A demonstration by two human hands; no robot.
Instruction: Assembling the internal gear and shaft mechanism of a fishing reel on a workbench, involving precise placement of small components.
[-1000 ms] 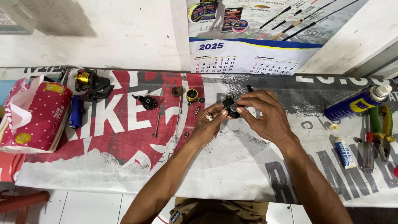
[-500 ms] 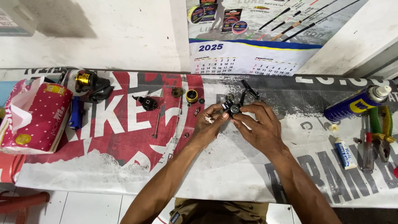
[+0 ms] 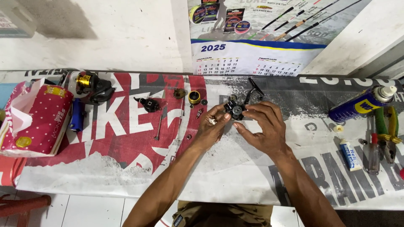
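Fishing-reel body (image 3: 235,110), small, black and stripped down, sits between the person's two hands just above the table (image 3: 235,176), in front of the wall calendar (image 3: 248,59). The left hand (image 3: 212,126) pinches its left side with thumb and forefinger closed on it, and something small and pale is tucked in the other fingers (image 3: 211,121); what it is I cannot tell. The right hand (image 3: 263,126) cups the body from the right, fingertips closed against it. A thin black handle arm (image 3: 253,89) sticks up behind the body, towards the calendar.

Judging by what lies about, the reel is well apart and far from whole. Left of the body lie a gold-coloured round part (image 3: 194,97), a few small dark bits, a thin metal shaft (image 3: 159,124), a black side piece (image 3: 148,104), and farther left a second reel with a gold spool (image 3: 90,84) beside a red tissue pack (image 3: 35,120). Well to the right of the body rest a blue spray can (image 3: 362,103), a small white tube (image 3: 349,154) and green-handled pliers (image 3: 387,126). None of the loose parts is fitted yet.
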